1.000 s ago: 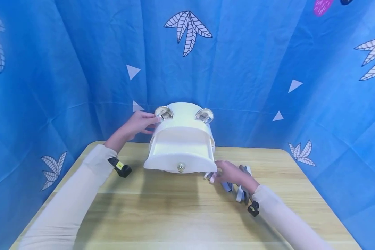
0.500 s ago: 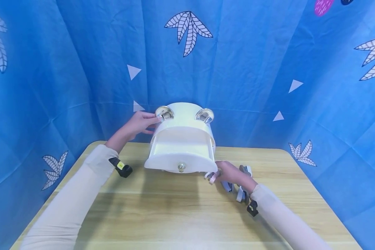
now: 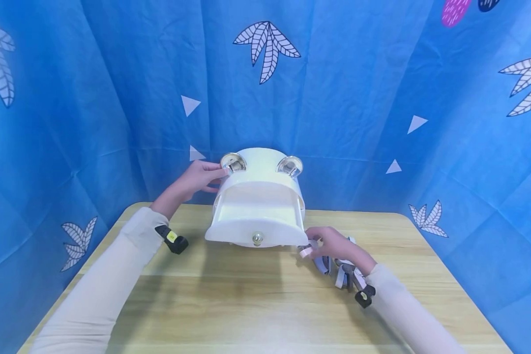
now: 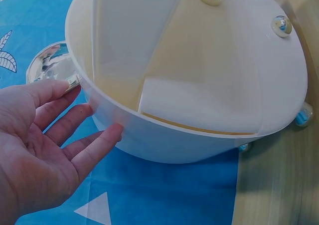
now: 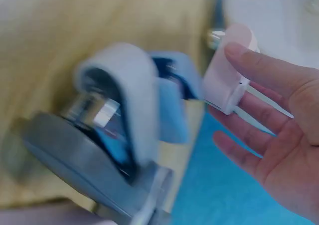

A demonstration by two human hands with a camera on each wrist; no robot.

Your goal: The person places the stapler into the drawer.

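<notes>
A white rounded drawer box (image 3: 258, 162) stands at the back of the table with its drawer (image 3: 234, 231) pulled out. The drawer front has a shiny gold knob (image 3: 257, 239). My left hand (image 3: 199, 176) pinches the left silver disc (image 4: 50, 68) on the box between thumb and forefinger, other fingertips at the box's side. Just right of the drawer, my right hand (image 3: 329, 242) pinches a pale pink clip (image 5: 224, 80) with thin prongs. Beside it are a white-and-grey clip (image 5: 134, 80) and a blue one (image 5: 174, 110), partly blurred.
Several more clips (image 3: 345, 276) lie on the wooden table (image 3: 230, 309) under and behind my right wrist. A second silver disc (image 3: 290, 166) sits on the box's right. Blue patterned cloth (image 3: 354, 98) hangs round the table's back and sides.
My right hand has shifted slightly right with the pale pink clip, away from the drawer front. The left hand stays on the silver disc. The head view has tilted up slightly.
</notes>
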